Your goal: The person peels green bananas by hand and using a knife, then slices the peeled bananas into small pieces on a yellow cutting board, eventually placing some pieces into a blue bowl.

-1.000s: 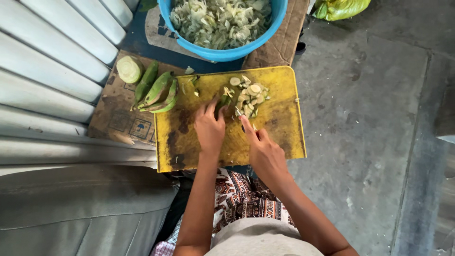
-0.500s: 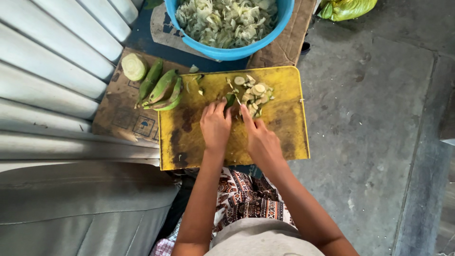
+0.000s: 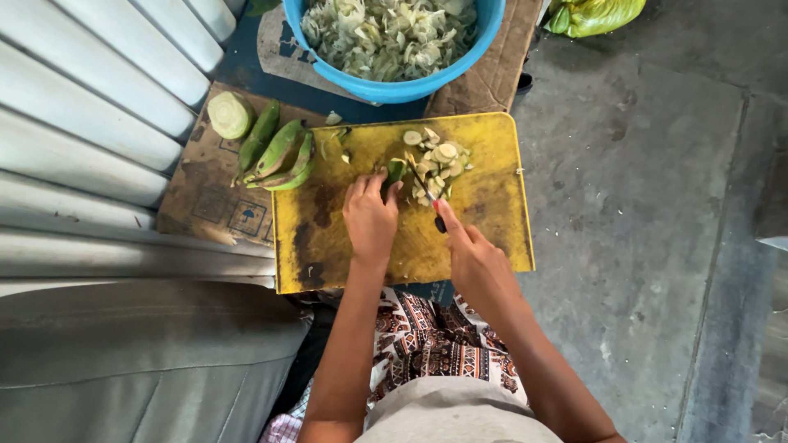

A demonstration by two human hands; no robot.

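A yellow cutting board (image 3: 484, 221) lies on the ground in front of me. My left hand (image 3: 370, 217) presses a green banana piece (image 3: 396, 171) down on the board. My right hand (image 3: 474, 261) grips a knife (image 3: 430, 199) with a dark handle, its blade pointing at the banana end. A heap of pale banana slices (image 3: 437, 159) lies just beyond the blade.
A blue basin (image 3: 394, 37) full of pale slices stands behind the board. Several whole green bananas (image 3: 279, 154) and a cut stub (image 3: 229, 114) rest on cardboard (image 3: 205, 205) to the left. Corrugated metal (image 3: 82, 123) runs along the left. A green bag (image 3: 595, 15) lies at the top right.
The view has shifted slightly, so the board sits lower. Both hands stay at the banana piece, and the knife has worked a little along it.
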